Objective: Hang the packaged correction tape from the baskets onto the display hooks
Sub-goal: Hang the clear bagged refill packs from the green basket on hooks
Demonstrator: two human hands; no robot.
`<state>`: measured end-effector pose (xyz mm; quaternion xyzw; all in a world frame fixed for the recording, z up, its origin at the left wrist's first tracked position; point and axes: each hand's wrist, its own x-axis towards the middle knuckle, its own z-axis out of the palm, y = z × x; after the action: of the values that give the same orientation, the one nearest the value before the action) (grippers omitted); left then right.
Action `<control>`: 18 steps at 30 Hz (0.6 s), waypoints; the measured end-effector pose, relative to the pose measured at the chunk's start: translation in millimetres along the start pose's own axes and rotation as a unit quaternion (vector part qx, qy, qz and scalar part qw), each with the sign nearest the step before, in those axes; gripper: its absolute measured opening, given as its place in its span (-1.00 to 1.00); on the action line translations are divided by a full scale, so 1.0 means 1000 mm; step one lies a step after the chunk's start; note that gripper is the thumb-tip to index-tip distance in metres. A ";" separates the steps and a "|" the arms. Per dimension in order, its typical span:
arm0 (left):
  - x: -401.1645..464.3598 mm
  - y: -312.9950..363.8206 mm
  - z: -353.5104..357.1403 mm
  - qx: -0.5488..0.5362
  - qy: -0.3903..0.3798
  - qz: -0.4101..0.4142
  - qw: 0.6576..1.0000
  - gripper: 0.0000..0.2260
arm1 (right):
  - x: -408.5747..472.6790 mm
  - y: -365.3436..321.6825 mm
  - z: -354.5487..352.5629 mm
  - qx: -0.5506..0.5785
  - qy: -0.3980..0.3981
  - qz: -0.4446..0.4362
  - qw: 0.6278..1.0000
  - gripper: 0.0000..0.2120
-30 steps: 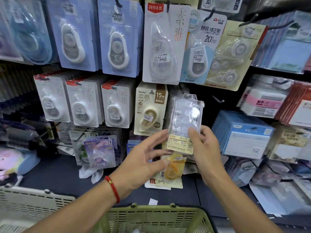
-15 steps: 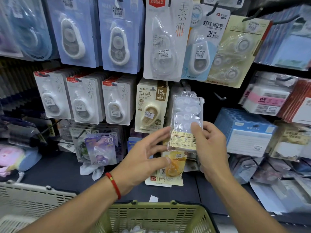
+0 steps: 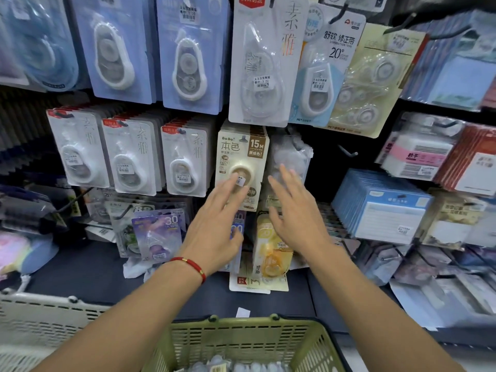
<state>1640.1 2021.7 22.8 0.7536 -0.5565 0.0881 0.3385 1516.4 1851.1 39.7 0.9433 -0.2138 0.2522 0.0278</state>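
Note:
A clear blister pack of correction tape (image 3: 291, 157) hangs on a display hook right of the beige BoBo pack (image 3: 241, 162); it is blurred. My right hand (image 3: 294, 213) is just below it, fingers straight and spread, holding nothing. My left hand (image 3: 217, 224), with a red bracelet at the wrist, is spread open in front of the beige pack's lower part. More clear packs (image 3: 233, 367) lie in the green basket (image 3: 319, 342) at the bottom edge.
White and blue correction tape cards (image 3: 134, 154) fill the hooks to the left and above. A bare hook (image 3: 347, 152) juts out right of the clear pack. Blue notepads (image 3: 386, 208) hang to the right. A white basket (image 3: 43, 312) stands at the lower left.
The clear pack has moved up and back onto the hook. My right hand has let go of it, and both hands now hover open below it.

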 end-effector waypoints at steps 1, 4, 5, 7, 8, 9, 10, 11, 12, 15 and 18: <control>0.001 -0.002 0.001 0.008 -0.010 0.001 1.000 -0.18 | 0.009 0.002 0.003 -0.021 -0.007 0.003 1.000 -0.37; 0.000 -0.009 0.004 0.037 -0.036 0.014 0.999 -0.16 | 0.033 0.012 0.011 -0.024 -0.044 0.035 0.998 -0.32; 0.000 -0.010 0.005 0.042 -0.041 0.017 0.998 -0.15 | 0.040 0.016 0.013 -0.018 -0.060 0.048 0.997 -0.28; 0.000 -0.012 0.005 0.046 -0.045 0.018 0.998 -0.14 | 0.051 0.025 0.018 -0.025 -0.088 0.063 0.994 -0.20; 0.000 -0.013 0.005 0.045 -0.045 0.019 0.998 -0.14 | 0.055 0.029 0.021 -0.026 -0.100 0.068 0.992 -0.17; -0.001 -0.013 0.005 0.045 -0.045 0.023 0.998 -0.14 | 0.056 0.032 0.023 -0.018 -0.110 0.075 0.991 -0.14; -0.001 -0.014 0.005 0.045 -0.047 0.028 0.997 -0.14 | 0.057 0.035 0.025 -0.006 -0.116 0.079 0.990 -0.12; -0.002 -0.015 0.005 0.047 -0.049 0.032 0.997 -0.15 | 0.056 0.036 0.027 0.004 -0.120 0.077 0.990 -0.11; -0.004 -0.016 0.004 0.048 -0.052 0.033 0.997 -0.16 | 0.055 0.037 0.028 0.010 -0.124 0.070 0.990 -0.13; -0.010 -0.019 0.002 0.048 -0.054 0.034 0.997 -0.24 | 0.045 0.036 0.027 0.050 -0.125 0.062 0.989 -0.28; -0.023 -0.025 -0.001 0.026 -0.075 0.020 0.997 -0.34 | 0.016 0.032 0.025 0.107 -0.037 0.095 0.989 -0.50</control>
<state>1654.7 2043.9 1.2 0.7555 -0.5926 0.0530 0.2743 1527.0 1812.2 24.0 0.9251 -0.2749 0.2398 -0.1054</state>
